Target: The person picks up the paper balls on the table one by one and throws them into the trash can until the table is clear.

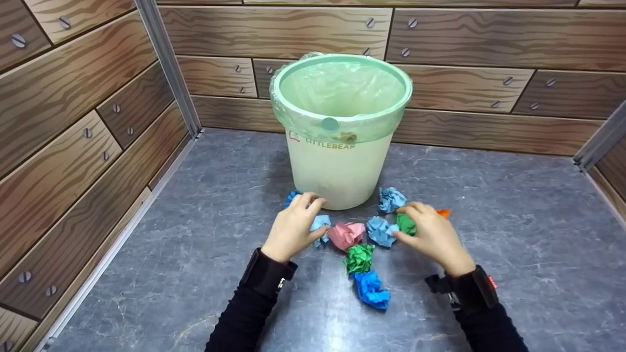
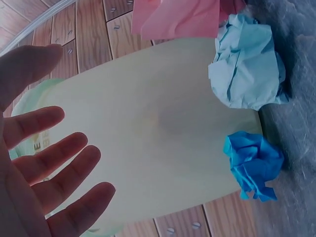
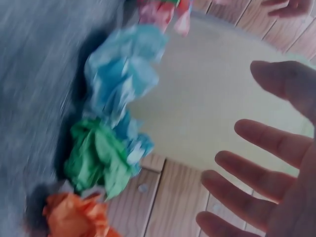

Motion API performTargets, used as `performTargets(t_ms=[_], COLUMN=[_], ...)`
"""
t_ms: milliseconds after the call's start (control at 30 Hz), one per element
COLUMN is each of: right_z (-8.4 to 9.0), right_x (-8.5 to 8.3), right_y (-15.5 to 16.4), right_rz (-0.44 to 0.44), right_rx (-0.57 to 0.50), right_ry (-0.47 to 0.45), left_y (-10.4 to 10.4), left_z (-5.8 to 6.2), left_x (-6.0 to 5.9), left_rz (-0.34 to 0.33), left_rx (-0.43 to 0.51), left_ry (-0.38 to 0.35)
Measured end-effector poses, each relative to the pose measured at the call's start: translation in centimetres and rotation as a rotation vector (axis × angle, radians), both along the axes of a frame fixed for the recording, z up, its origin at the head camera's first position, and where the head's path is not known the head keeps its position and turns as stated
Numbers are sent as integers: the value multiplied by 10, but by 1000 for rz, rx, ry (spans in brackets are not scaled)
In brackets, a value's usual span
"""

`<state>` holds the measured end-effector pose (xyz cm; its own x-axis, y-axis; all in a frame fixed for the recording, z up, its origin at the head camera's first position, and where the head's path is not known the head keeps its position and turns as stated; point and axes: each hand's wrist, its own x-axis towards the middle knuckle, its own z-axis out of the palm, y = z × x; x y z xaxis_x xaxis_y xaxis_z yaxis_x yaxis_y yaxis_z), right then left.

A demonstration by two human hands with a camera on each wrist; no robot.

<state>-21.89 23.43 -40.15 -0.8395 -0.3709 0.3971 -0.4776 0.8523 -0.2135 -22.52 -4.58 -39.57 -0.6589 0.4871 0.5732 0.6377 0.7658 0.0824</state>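
Several crumpled paper balls lie on the grey floor in front of a pale green bin (image 1: 337,166) lined with a green bag. My left hand (image 1: 293,227) hovers over a light blue ball (image 1: 320,225), with a darker blue ball (image 1: 292,197) by its fingertips. The left wrist view shows that hand (image 2: 44,173) with fingers spread and nothing in it, the light blue ball (image 2: 247,64) and blue ball (image 2: 254,165) lying beyond. My right hand (image 1: 433,234) is beside a green ball (image 1: 406,224) and an orange ball (image 1: 443,212). Its fingers (image 3: 256,173) are spread and empty.
A pink ball (image 1: 346,234), a second green ball (image 1: 359,258) and a bright blue ball (image 1: 371,289) lie between my hands; two light blue balls (image 1: 380,231) sit nearer the bin. Wood-pattern walls (image 1: 73,146) enclose the floor on the left, back and right.
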Motion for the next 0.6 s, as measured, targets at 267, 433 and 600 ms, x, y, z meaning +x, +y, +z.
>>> performTargets(t_ms=[267, 433, 600], right_z=[-6, -13, -21], right_x=[-22, -31, -37], right_y=[28, 42, 50], right_rz=[-119, -171, -197], right_rx=[-13, 16, 61], right_ry=[-108, -193, -262], left_y=[-5, -5, -5], left_z=[1, 0, 0], left_x=[-2, -4, -4], left_rz=[15, 14, 15], left_rx=[23, 18, 12], left_ry=[11, -4, -18])
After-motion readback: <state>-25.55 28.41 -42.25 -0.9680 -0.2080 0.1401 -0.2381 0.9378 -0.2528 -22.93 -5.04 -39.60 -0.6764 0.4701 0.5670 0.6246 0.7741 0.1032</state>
